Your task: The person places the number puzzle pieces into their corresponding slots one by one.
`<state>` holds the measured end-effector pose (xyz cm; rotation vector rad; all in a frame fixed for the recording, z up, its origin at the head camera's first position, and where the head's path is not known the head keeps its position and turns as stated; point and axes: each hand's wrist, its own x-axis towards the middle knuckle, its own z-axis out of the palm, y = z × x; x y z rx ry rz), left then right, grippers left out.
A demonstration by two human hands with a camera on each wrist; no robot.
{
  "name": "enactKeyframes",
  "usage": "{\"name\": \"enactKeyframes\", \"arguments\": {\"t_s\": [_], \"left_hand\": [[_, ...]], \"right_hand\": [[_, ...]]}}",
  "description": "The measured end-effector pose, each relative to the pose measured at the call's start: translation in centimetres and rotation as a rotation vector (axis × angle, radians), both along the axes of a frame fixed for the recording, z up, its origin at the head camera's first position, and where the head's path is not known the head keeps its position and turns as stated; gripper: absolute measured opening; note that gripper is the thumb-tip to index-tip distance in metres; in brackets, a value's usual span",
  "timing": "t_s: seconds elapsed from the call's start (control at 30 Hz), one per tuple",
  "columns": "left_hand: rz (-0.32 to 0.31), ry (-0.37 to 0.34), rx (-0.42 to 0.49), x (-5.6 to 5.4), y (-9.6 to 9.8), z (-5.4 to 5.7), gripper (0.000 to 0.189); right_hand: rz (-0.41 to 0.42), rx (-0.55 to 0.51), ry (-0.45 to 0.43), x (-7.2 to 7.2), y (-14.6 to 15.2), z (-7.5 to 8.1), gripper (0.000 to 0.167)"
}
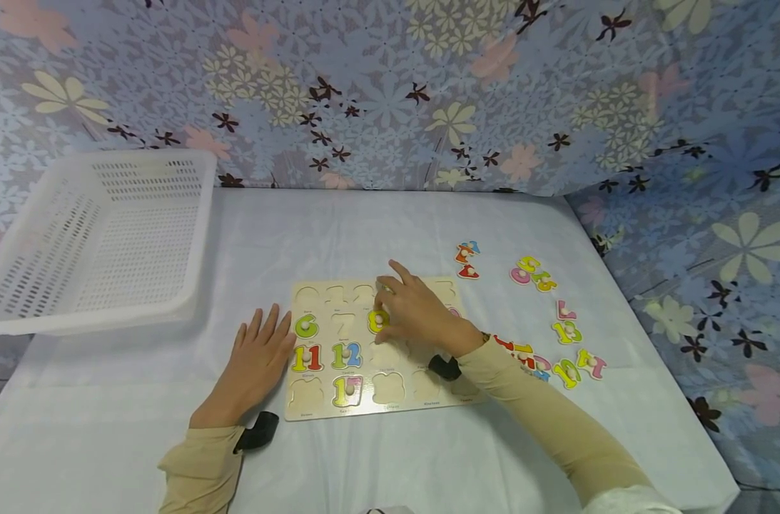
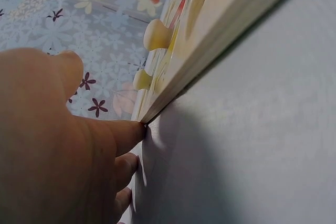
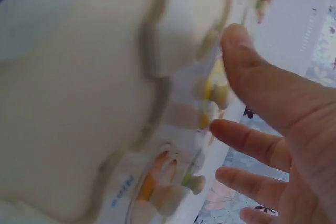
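Note:
A wooden number puzzle board (image 1: 364, 412) lies on the white-covered table. A yellow 8 piece (image 1: 377, 321) sits in its second row. My right hand (image 1: 418, 310) is over that piece, thumb and fingers spread around its small knob (image 3: 219, 96) and apart from it in the right wrist view. My left hand (image 1: 256, 364) rests flat on the cloth, one finger right at the board's left edge. Pieces in the board include a green 6 (image 1: 307, 326), an 11 (image 1: 307, 358), a 12 (image 1: 347, 355) and a 17 (image 1: 347, 391). The right hand and forearm hide part of the board.
Loose number pieces lie right of the board, among them a yellow-green 13 (image 1: 566, 332), a pink-yellow 14 (image 1: 591, 363) and a red piece (image 1: 469, 272). A white plastic basket (image 1: 200, 235) stands at the left. Floral cloth (image 1: 377, 93) hangs behind the table.

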<state>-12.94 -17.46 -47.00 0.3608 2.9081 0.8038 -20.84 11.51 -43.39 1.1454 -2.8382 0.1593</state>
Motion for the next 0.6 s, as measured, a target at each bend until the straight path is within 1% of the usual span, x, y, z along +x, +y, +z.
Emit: {"name": "enactKeyframes", "arguments": {"t_s": [0.07,0.13,0.27,0.33,0.47,0.6], "left_hand": [[0.000,0.000,0.001,0.0,0.0,0.0,0.061],[-0.002,0.000,-0.002,-0.1,0.0,0.0,0.062],[-0.003,0.003,-0.008,-0.1,0.0,0.0,0.062],[-0.005,0.003,-0.005,-0.1,0.0,-0.1,0.061],[-0.008,0.003,-0.001,-0.1,-0.1,-0.1,0.061],[-0.009,0.006,-0.006,-0.1,-0.1,-0.1,0.062]], "right_hand": [[-0.004,0.009,-0.006,-0.1,0.1,0.0,0.054],[-0.011,0.002,-0.019,-0.1,0.3,0.1,0.051],[-0.034,-0.041,-0.051,0.0,1.0,0.2,0.041],[-0.058,-0.074,-0.070,0.0,1.5,0.4,0.040],[-0.115,-0.109,-0.079,-0.1,3.5,0.8,0.042],[-0.209,-0.138,-0.076,-0.6,6.7,1.2,0.044]]}}
